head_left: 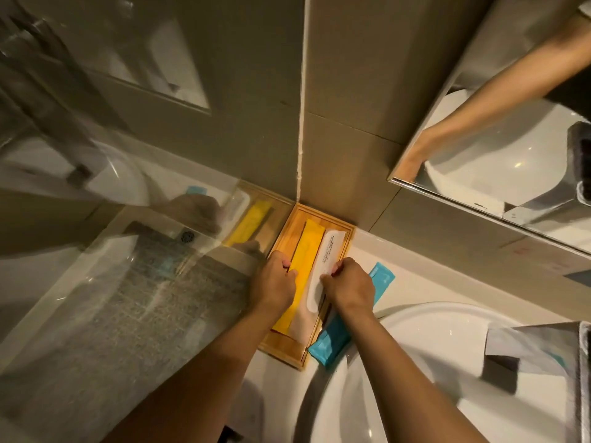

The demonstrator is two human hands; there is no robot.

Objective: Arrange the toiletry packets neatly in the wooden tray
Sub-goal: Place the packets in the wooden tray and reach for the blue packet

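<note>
A wooden tray (289, 353) lies on the white counter, pushed into the wall corner. Inside it a long yellow packet (305, 251) and a clear packet holding a white comb (329, 247) lie side by side, lengthwise. My left hand (275, 282) pinches the yellow packet's left edge near its middle. My right hand (350, 284) pinches the comb packet at its middle. A blue packet (329, 342) lies outside the tray along its right rim, partly under my right wrist, its far end (382, 274) showing beyond the hand.
A white basin (447, 362) fills the lower right, close to the tray. A glass panel (128, 251) stands at the left and reflects the tray and my hand. A mirror (511, 139) hangs at the upper right. A tissue box (537, 356) sits at the right edge.
</note>
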